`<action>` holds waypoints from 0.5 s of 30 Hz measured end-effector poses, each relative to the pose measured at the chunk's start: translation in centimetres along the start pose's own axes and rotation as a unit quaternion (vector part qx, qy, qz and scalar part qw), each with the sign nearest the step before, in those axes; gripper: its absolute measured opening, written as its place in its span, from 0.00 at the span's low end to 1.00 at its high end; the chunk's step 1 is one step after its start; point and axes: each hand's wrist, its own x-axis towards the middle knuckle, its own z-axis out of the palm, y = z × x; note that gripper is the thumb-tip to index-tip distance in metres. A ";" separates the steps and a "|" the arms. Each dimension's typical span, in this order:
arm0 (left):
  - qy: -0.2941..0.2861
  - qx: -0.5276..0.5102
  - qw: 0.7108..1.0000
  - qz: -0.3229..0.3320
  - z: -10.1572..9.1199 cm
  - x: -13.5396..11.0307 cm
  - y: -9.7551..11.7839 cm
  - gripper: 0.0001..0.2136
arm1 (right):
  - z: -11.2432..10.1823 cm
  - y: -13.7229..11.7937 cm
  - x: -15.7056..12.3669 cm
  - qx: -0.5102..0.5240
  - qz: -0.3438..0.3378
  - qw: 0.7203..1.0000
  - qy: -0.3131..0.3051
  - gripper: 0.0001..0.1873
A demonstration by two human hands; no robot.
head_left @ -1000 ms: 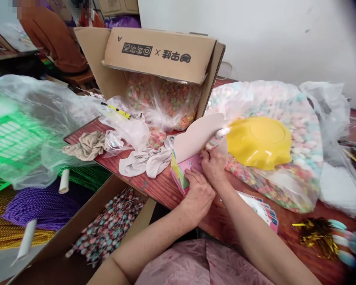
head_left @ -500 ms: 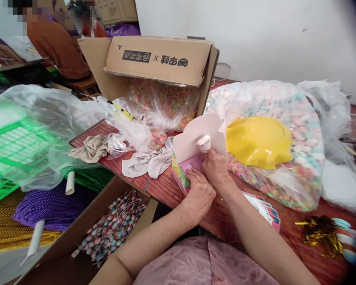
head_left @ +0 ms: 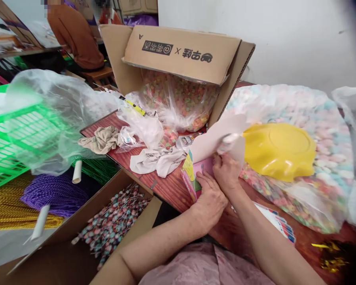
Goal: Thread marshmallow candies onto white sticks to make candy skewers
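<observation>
A small printed cardboard box [head_left: 206,165], pink with green and yellow sides, stands tilted over the table edge with its tall white flap [head_left: 222,132] raised. My left hand [head_left: 209,202] grips the box from the near side, fingers lying across its pink front. At the box's right edge, my right hand [head_left: 227,170] is closed, its fingertips around the lower end of a white-topped wrapped sweet [head_left: 228,142]. The sweet is blurred in front of the flap, and its lower end is hidden. What lies inside the box cannot be seen.
A large carton [head_left: 180,51] holds bagged gummies. A yellow wavy bowl [head_left: 280,150] lies upside down on bagged sweets [head_left: 332,138]. Pale gloves [head_left: 158,160] are left of the box. Below stand a carton of lollipops [head_left: 115,221] and a green basket [head_left: 26,134]. Someone sits behind.
The view has shifted, so the scene sits further left to right. The sweet in my right hand has tipped from upright to slanted and blurred. My left hand stays on the box.
</observation>
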 end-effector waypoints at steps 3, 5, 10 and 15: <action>0.000 -0.002 1.000 0.003 -0.1 -0.2 -0.3 0.23 | -1.5 0.3 -1.7 0.067 0.024 0.996 0.050 0.26; 0.003 -0.010 1.000 0.012 -0.3 -0.5 -0.7 0.23 | -3.1 0.5 -3.2 0.128 0.038 0.988 0.072 0.27; 0.019 -0.049 0.998 0.039 -0.5 -2.3 -2.4 0.24 | -8.8 1.0 -6.9 0.378 0.138 0.909 0.110 0.16; 0.020 -0.103 0.993 0.056 0.1 -3.4 -3.1 0.24 | -11.6 2.4 -10.7 0.397 0.190 0.891 0.111 0.14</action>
